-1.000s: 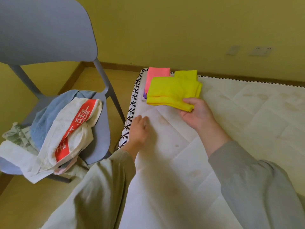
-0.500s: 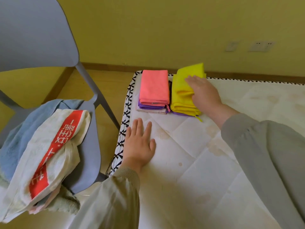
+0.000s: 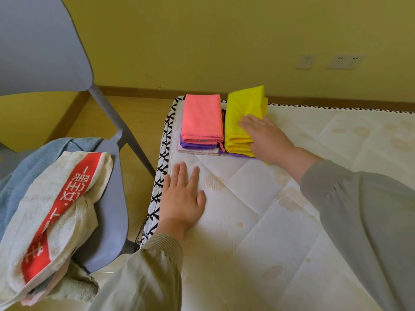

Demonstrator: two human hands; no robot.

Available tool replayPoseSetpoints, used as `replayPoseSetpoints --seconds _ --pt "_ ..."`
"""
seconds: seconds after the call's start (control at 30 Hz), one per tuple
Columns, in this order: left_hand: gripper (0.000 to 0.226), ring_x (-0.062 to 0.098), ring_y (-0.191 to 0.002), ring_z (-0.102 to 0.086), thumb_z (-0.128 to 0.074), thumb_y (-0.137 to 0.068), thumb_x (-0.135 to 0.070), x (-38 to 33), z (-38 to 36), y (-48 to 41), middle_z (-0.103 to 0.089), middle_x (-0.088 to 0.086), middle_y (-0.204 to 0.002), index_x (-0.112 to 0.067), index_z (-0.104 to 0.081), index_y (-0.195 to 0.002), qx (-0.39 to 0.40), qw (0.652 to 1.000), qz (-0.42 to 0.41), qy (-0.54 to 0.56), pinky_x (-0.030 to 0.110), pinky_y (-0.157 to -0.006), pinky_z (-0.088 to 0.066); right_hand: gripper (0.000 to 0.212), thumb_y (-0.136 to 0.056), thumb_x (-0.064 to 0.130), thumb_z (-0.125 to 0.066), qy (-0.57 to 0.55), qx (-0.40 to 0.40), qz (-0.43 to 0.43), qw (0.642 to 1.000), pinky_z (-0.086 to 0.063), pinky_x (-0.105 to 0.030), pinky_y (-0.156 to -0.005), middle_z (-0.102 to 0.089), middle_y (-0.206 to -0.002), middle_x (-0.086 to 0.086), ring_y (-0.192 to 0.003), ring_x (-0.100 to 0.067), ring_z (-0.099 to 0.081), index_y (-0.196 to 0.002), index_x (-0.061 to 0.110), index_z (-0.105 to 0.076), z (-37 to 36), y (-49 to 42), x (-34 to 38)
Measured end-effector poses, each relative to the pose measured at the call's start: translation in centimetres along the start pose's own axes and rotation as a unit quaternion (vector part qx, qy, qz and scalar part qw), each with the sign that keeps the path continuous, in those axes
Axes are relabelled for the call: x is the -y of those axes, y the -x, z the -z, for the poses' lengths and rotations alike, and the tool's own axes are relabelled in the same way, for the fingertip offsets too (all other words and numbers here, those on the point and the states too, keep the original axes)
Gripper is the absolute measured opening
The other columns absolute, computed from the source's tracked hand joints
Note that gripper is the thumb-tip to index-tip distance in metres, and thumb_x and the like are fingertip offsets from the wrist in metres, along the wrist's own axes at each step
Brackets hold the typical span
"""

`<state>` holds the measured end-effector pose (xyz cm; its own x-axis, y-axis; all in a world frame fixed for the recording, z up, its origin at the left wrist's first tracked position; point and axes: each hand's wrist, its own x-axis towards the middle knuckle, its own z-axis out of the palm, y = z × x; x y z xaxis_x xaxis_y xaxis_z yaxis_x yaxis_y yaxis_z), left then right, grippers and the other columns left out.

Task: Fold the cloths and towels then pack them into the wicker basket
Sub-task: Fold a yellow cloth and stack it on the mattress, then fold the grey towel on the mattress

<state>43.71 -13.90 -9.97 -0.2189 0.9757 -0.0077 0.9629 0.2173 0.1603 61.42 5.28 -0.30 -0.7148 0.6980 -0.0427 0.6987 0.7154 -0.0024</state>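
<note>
Two stacks of folded cloths lie at the far left corner of the white mattress (image 3: 280, 221). A pink cloth (image 3: 202, 117) tops the left stack, with a purple cloth (image 3: 197, 145) and a pale one beneath. The folded yellow cloth (image 3: 240, 122) tops the right stack. My right hand (image 3: 263, 136) rests flat on the yellow cloth with straight fingers. Flat on the bare mattress near its left edge lies my left hand (image 3: 182, 198), holding nothing. No wicker basket is in view.
A grey plastic chair (image 3: 45, 52) stands left of the mattress. On its seat lies a heap of unfolded towels: a white towel with a red printed band (image 3: 58, 198), a blue towel (image 3: 27, 162) and a greenish one below. A yellow wall runs behind.
My right hand carried the folded yellow cloth to the right stack, set it down, and now presses on it. My left hand stays flat on the mattress.
</note>
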Motion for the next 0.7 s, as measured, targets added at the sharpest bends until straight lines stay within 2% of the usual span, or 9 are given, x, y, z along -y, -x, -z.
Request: replayPoseSetpoints --seconds 0.07,0.13,0.2,0.23,0.3,0.43,0.47,0.7 --pt "0.067 0.028 -0.147 0.01 -0.012 -0.091 -0.047 0.0 0.1 0.0 0.002 0.014 -0.159 -0.021 -0.002 -0.153 0.001 1.0 -0.001 -0.003 0.043 -0.118 0.003 0.057 -0.093 0.032 -0.045 -0.006 -0.002 -0.02 1.0 -0.006 -0.042 -0.118 -0.022 -0.157 -0.003 -0.146 -0.019 -0.013 -0.146 0.015 -0.033 0.2 0.1 0.1" --pt "0.067 0.028 -0.147 0.01 -0.012 -0.091 -0.047 -0.1 0.2 -0.2 0.003 0.014 -0.159 -0.022 -0.001 -0.152 0.001 1.0 -0.001 -0.001 0.043 -0.118 0.003 0.06 -0.091 0.048 -0.033 -0.027 -0.086 -0.043 0.995 -0.009 -0.046 -0.117 -0.033 -0.152 -0.007 -0.144 -0.023 -0.022 -0.137 0.012 -0.047 1.1 -0.3 0.7" --pt "0.068 0.028 -0.147 0.01 -0.011 -0.09 -0.048 -0.1 0.2 -0.2 0.003 0.014 -0.159 -0.022 -0.002 -0.153 0.002 1.0 -0.002 0.0 0.043 -0.118 0.003 0.059 -0.093 0.045 -0.03 -0.058 -0.182 -0.074 0.979 -0.012 -0.046 -0.116 -0.034 -0.151 -0.012 -0.142 -0.026 -0.026 -0.134 0.008 -0.05 2.4 -1.8 1.7" --pt "0.068 0.028 -0.147 0.01 -0.011 -0.09 -0.048 -0.1 0.2 -0.2 0.003 0.014 -0.159 -0.022 -0.002 -0.152 0.002 1.0 -0.002 0.0 0.043 -0.118 0.003 0.055 -0.096 0.041 -0.032 -0.069 -0.203 -0.097 0.972 -0.011 -0.045 -0.116 -0.03 -0.153 -0.012 -0.143 -0.026 -0.024 -0.137 0.008 -0.046 3.0 -2.8 2.0" --pt "0.068 0.027 -0.147 0.011 -0.01 -0.09 -0.048 -0.1 0.2 -0.2 0.003 0.014 -0.159 -0.022 -0.002 -0.152 0.002 1.0 -0.002 -0.001 0.043 -0.118 0.003 0.055 -0.099 0.041 -0.033 -0.066 -0.176 -0.148 0.971 -0.006 -0.045 -0.117 -0.018 -0.157 -0.011 -0.146 -0.024 -0.014 -0.145 0.012 -0.033 3.3 -5.0 2.3" --pt "0.067 0.027 -0.146 0.012 -0.011 -0.091 -0.048 -0.1 0.2 -0.1 0.004 0.013 -0.159 -0.022 0.0 -0.152 0.003 1.0 -0.001 0.003 0.043 -0.118 0.004 0.066 -0.097 0.056 -0.019 -0.094 0.005 -0.23 0.969 0.002 -0.051 -0.117 -0.004 -0.16 -0.007 -0.147 -0.024 0.002 -0.152 0.02 -0.011 -0.5 -7.1 0.3" --pt "0.067 0.026 -0.146 0.013 -0.011 -0.091 -0.048 -0.1 0.1 -0.1 0.005 0.013 -0.159 -0.022 0.0 -0.152 0.004 1.0 -0.001 0.004 0.042 -0.118 0.004 0.066 -0.097 0.056 -0.019 -0.109 0.027 -0.238 0.965 0.002 -0.052 -0.117 -0.003 -0.16 -0.006 -0.147 -0.024 0.002 -0.152 0.022 -0.008 -1.7 -7.0 -0.3" --pt "0.068 0.026 -0.146 0.014 -0.01 -0.09 -0.047 0.0 -0.2 -0.2 0.005 0.014 -0.159 -0.021 -0.002 -0.153 0.003 1.0 0.001 0.014 0.043 -0.117 0.005 0.064 -0.097 0.056 -0.019 -0.086 0.028 -0.215 0.972 -0.002 -0.051 -0.117 -0.004 -0.16 -0.003 -0.147 -0.023 -0.001 -0.152 0.024 -0.008 -3.7 -7.4 -0.6"
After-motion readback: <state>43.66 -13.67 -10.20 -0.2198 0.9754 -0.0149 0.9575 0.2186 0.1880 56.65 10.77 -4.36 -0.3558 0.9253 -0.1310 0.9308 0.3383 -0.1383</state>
